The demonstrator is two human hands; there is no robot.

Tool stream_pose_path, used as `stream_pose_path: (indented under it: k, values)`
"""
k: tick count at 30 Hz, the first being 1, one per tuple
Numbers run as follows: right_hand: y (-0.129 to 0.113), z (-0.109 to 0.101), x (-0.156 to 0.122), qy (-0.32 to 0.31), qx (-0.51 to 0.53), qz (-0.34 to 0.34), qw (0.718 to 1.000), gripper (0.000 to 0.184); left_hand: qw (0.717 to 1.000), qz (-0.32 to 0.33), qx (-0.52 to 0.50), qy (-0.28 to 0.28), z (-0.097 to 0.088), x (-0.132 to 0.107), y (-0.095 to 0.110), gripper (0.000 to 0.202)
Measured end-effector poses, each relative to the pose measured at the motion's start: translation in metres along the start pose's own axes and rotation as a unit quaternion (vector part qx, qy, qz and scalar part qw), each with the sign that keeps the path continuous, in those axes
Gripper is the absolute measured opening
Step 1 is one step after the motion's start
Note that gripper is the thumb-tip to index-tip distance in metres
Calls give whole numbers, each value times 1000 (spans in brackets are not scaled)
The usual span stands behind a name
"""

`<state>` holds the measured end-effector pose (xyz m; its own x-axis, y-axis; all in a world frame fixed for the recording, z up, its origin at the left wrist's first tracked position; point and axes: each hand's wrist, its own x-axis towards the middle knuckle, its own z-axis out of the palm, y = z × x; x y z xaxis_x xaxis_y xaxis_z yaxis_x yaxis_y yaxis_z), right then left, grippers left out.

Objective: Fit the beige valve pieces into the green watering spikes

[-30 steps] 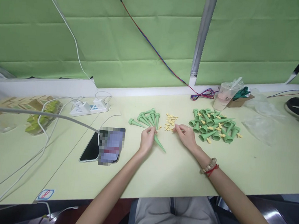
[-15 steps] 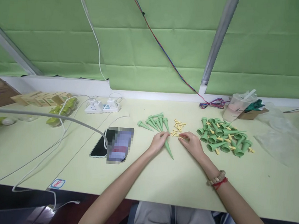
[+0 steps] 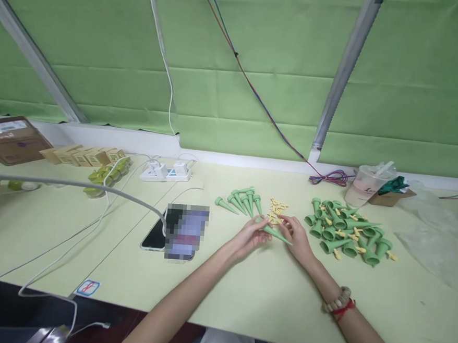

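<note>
My left hand [image 3: 251, 237] is closed on a green plastic cone-shaped spike [image 3: 277, 233], whose pointed end slants down to the right. Just right of it, my right hand [image 3: 295, 238] is curled with its fingertips close to the spike and the small yellow plastic pieces [image 3: 278, 205]. Whatever its fingers pinch is hidden. Behind my left hand lie several loose green spikes [image 3: 246, 200]. To the right is a heap of green spikes [image 3: 332, 228], several with yellow pieces sticking out.
Two phones [image 3: 154, 234] lie left of my hands, one blurred out. A power strip [image 3: 166, 174] and white cables [image 3: 106, 188] are behind and left. At back right stand a drink cup [image 3: 365, 186] and a small carton [image 3: 392, 197], near a clear plastic bag [image 3: 428, 232]. Another person's hand shows at far left.
My left hand has turned the spike so its tip swings rightward and up, off the table. My right hand stays near the yellow pieces, closer to the spike. The camera view has shifted.
</note>
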<state>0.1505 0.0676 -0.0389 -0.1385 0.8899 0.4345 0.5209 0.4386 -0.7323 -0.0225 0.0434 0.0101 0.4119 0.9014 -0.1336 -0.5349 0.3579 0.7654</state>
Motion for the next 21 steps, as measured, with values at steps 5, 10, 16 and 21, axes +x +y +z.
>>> stream_pose_path:
  k: [5, 10, 16, 21]
  values:
    - [-4, 4, 1, 1, 49, 14, 999, 30, 998, 7, -68, -13, 0, -3, -4, 33]
    - [-11, 7, -1, 16, 89, 66, 994, 27, 997, 28, -39, 53, -6, 0, -2, 43]
    - [-13, 7, -2, 9, 90, 101, 991, 31, 986, 65, -40, 149, -14, 3, 4, 60]
    - [-11, 7, -3, 37, 76, 69, 994, 35, 988, 87, -85, 96, -16, 3, 11, 39]
